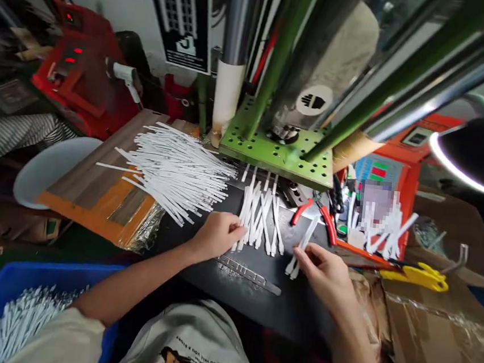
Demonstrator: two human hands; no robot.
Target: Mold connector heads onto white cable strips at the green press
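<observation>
White strips (307, 242): at least two, pinched side by side in the right hand, their knobbed ends down toward the wearer.
Right hand (323, 267): thumb and index finger closed on the strips near the lower ends; a light, flat pinch should keep them from fanning or crossing.
Left hand (216, 236): fingers curled, thumb and index tips nearly together on the left edge of the row; cannot tell whether a strip is gripped or only pressed.
Row (259, 220): strips lying between the two hands, several crossed. Best parted singly, by the ends, so neighbours stay put.
Metal bar (246, 271): lies on the black surface (289, 311) just below the row, nearer the wearer; sleeves could snag it, so better to lift than sweep.
Pliers (330, 227): red handles spread, just beyond the held strips; right wrist should pass around them.
Green plate (276, 161): above the row's far side; fingertips are best kept out from under it.
Heap (178, 170): loose strips, left of the row, partly on a board (91, 175).
Red tray (355, 253): right, more strips inside.
Blue bin (104, 279): lower left, many strips inside.
</observation>
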